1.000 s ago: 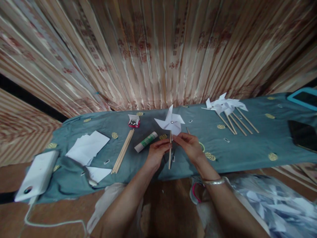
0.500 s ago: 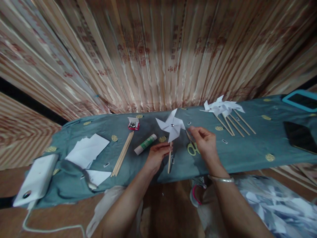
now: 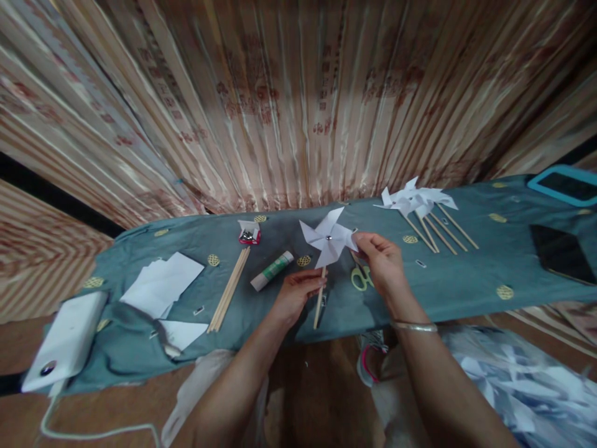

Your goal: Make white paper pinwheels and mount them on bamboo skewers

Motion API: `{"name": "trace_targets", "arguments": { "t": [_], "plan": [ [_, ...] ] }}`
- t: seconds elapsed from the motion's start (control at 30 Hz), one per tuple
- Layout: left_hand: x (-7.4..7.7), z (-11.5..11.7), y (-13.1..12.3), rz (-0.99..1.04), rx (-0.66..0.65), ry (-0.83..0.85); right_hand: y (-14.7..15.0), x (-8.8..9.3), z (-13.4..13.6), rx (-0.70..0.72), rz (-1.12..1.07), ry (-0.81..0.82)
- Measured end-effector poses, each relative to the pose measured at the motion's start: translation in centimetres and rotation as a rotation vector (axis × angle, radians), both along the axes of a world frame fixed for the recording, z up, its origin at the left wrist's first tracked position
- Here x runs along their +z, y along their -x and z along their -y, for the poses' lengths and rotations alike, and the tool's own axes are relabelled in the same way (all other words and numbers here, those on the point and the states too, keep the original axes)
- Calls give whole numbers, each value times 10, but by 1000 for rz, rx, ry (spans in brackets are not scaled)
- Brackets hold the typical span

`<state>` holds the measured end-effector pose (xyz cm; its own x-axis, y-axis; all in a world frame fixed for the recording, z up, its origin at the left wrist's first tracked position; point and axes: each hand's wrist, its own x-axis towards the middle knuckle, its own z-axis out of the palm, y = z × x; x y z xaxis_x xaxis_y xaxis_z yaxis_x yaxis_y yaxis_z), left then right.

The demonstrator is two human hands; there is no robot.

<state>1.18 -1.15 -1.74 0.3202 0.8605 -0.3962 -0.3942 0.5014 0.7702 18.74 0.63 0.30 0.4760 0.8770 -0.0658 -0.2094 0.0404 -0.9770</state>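
Note:
A white paper pinwheel [image 3: 326, 239] with a silver pin at its centre is held up over the middle of the table. Its wooden stick is pinched just below the blades by my left hand [image 3: 298, 292]. My right hand [image 3: 385, 258], a bangle at the wrist, has thumb and forefinger closed at the tip of the right-hand blade. Behind that hand, scissors with yellow-green handles [image 3: 359, 279] lie partly hidden. A green and white glue stick [image 3: 272, 271] rests left of my left hand.
Further left are wooden sticks [image 3: 228, 290], an open red box of pins [image 3: 249, 233], white paper squares [image 3: 163, 283] and a white device [image 3: 68, 342] with a cable. Finished pinwheels [image 3: 420, 200], a black phone [image 3: 562, 254] and a blue-framed device [image 3: 566, 185] lie right. A plastic bag [image 3: 522, 379] holds more pinwheels.
My right hand has moved slightly left onto the pinwheel's right blade. The blades have turned a little and the stick leans slightly more. My left hand keeps its hold.

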Motion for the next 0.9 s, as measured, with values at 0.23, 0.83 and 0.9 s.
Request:
{"name": "trace_targets", "arguments": {
  "t": [0.23, 0.83, 0.9],
  "plan": [
    [2, -1, -1, -15, 43, 3, 6, 6, 5, 59, -32, 36],
    [-1, -2, -1, 3, 122, -17, 26, 3, 11, 224, -45, 80],
    [-1, -2, -2, 3, 122, -19, 28, 4, 12, 239, -57, 86]
  ]
}}
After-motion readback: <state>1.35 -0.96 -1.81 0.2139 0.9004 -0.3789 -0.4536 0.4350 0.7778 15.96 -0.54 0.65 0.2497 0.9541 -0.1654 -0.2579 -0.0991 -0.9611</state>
